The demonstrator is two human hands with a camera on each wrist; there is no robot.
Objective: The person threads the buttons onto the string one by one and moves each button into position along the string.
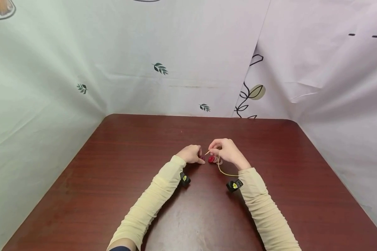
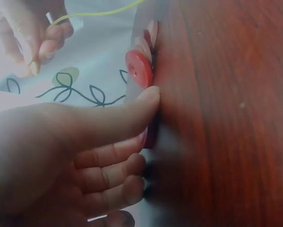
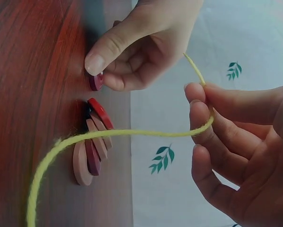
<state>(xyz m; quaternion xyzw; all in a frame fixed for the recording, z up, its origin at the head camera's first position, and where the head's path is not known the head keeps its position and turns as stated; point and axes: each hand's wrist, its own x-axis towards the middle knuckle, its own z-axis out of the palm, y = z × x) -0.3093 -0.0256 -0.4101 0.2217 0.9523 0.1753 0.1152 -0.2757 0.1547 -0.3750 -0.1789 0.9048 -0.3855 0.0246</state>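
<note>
My left hand (image 1: pixel 190 154) is low over the table and pinches a dark red button (image 3: pixel 97 83) between thumb and fingers. Part of that button is hidden behind the thumb in the left wrist view. With thumb and fingertips, my right hand (image 1: pixel 227 150) holds a yellow cord (image 3: pixel 146 133) near one end. The short tip of the cord sticks out past the fingers toward my left hand. Between the hands, a bright red button (image 2: pixel 139 69) leads a row of several overlapping buttons, pink button (image 3: pixel 81 165) among them.
Everything rests on a dark reddish-brown table (image 1: pixel 128 167). The cord trails from my right hand down toward the right wrist. Pale cloth (image 1: pixel 182 45) with leaf prints hangs behind the table and along both sides.
</note>
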